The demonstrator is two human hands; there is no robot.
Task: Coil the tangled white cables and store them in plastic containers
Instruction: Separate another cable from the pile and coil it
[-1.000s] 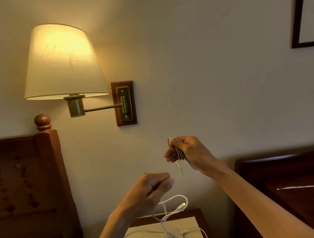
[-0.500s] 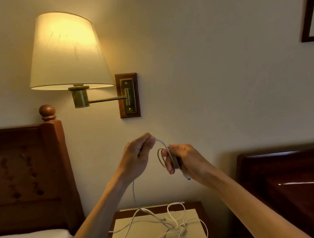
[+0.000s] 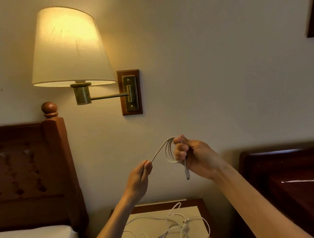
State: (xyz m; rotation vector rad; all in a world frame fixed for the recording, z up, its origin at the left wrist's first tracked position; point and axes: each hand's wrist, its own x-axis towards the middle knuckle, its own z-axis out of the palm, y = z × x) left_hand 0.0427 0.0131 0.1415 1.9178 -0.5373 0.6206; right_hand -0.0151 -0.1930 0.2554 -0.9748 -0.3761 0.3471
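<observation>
Left hand (image 3: 141, 175) dropped to seven o'clock, pinching cable (image 3: 160, 150) taut; right hand (image 3: 191, 156) grips coil. Mid-coiling; next loop needed.

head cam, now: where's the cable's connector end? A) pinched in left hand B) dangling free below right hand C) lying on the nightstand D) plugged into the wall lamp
B: the connector end hangs loose under the right hand, which grips the coiled loops, while the left hand pinches only a plain run of cable.
</observation>
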